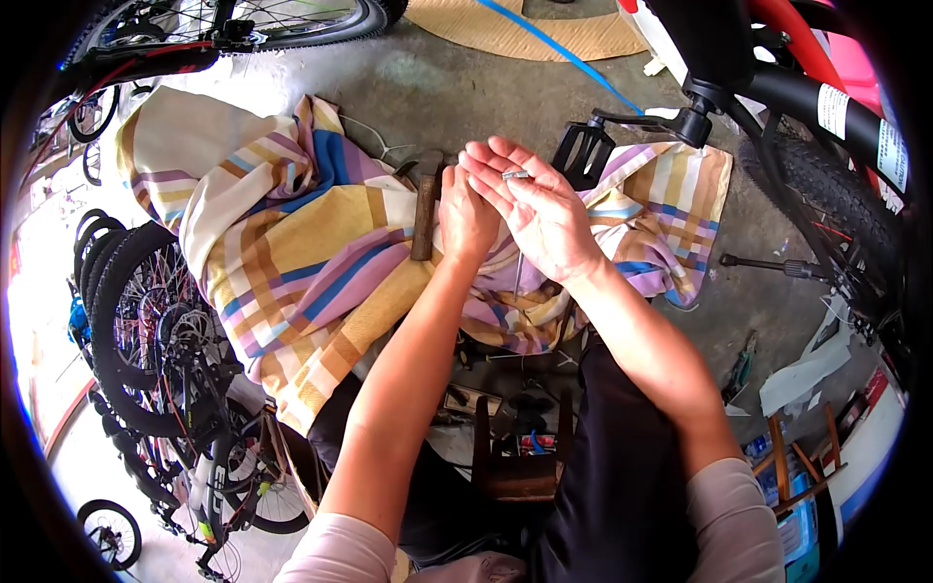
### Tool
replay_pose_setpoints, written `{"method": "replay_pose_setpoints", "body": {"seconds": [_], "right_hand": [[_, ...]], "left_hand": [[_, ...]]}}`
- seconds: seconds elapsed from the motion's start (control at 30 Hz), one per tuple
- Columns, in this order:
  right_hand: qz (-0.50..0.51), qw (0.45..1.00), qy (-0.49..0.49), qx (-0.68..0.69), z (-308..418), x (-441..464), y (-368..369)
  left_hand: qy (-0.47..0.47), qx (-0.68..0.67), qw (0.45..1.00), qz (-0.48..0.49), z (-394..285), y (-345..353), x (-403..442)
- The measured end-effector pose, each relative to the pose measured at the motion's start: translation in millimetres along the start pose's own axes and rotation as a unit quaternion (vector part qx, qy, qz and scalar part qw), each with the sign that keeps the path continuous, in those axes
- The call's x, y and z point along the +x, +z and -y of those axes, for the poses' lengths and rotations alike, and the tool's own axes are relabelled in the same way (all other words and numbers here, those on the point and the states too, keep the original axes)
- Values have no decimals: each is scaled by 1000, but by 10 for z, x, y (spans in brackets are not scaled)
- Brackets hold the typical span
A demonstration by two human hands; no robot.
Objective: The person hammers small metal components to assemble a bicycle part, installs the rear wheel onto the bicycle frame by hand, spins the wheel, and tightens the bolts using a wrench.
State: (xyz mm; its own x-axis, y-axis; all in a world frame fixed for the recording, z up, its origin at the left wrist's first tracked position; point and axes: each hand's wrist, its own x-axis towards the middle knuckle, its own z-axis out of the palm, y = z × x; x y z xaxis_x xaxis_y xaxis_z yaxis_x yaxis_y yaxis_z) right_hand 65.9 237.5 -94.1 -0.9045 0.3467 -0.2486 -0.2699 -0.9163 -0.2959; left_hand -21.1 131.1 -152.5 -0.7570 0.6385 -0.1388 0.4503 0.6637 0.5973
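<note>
Left of the checked cloth (272,243), bicycles stand close together, with a black knobby-treaded tyre (102,335) and thin wire spokes. The cloth itself is a soft woven textile in white, mustard, lilac, brown and blue, heavily creased and spread over the concrete floor (408,83).

On the middle of the cloth lies a hammer (425,214) with a straight, worn wooden handle and a dark head. Just beside it, above the cloth, is the left hand (466,216), its fingers bent; their tips are partly hidden, and it cannot be told whether they pinch anything.

The right hand (549,223) is above the cloth beside the left, palm upturned, fingers extended and slightly cupped. A small metal piece (515,175) lies across its fingers. The piece is silver-grey, short and narrow, with a bright surface; finer detail is too small to read.

At the upper edge of the cloth's right part is a black bicycle pedal (584,154) with an open cage shape. Right of the cloth are a black-handled tool (777,265) with a slim shaft and a second knobby tyre (821,194).
</note>
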Motion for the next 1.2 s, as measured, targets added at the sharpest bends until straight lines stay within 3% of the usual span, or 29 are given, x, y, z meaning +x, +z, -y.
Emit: {"method": "replay_pose_setpoints", "body": {"seconds": [0.1,0.17,0.23,0.3,0.37,0.4,0.47,0.5,0.53,0.57,0.6,0.77,0.9,0.97,1.03,1.1,1.13,1.17,1.2], "right_hand": [[17,1000,-2,-15,-6,3,-66],[26,999,-11,-28,2,17,-91],[0,997,2,-75,17,33,-52],[-12,986,2,-164,5,64,-54],[2,947,-44,-319,-56,118,-130],[5,947,-44,-317,-84,143,-129],[23,811,-162,-561,-111,170,-134],[21,811,-163,-561,-115,171,-130],[34,764,-189,-616,-119,166,-125],[47,711,-213,-668,-119,161,-127],[54,694,-217,-685,-131,185,-162],[54,692,-227,-683,-114,217,-242],[32,702,-194,-685,-182,241,-460],[-1,655,-236,-718,-206,239,-579],[-36,662,-227,-714,-279,272,-508],[-164,734,-142,-643,-319,362,-425],[-175,691,-216,-667,-382,463,-490],[-175,691,-215,-668,-381,518,-573],[-157,657,-242,-696,-347,560,-598]], "left_hand": [[19,-63,997,-48,39,-57,52],[-13,-149,974,-172,59,-144,123],[-20,-153,962,-225,-295,-558,129],[-3,-146,968,-205,-508,-859,118],[41,-107,993,-42,-602,-1018,96],[17,-143,989,-36,-578,-950,92],[-153,-269,949,54,-519,-879,101],[-231,-311,916,108,-494,-859,136],[-230,-311,915,111,-485,-831,140],[-267,-391,871,133,-483,-798,141],[-302,-467,817,153,-477,-760,139],[-321,-525,772,159,-254,-573,149],[-344,-592,723,88,-177,-575,216],[-334,-526,777,95,-36,-537,381],[-310,-416,848,110,-18,-467,592],[-163,-195,957,144,118,-382,873],[-164,-195,956,144,98,-361,941],[-101,-71,986,109,64,-324,1005],[-34,55,995,72,68,-277,1056]]}}
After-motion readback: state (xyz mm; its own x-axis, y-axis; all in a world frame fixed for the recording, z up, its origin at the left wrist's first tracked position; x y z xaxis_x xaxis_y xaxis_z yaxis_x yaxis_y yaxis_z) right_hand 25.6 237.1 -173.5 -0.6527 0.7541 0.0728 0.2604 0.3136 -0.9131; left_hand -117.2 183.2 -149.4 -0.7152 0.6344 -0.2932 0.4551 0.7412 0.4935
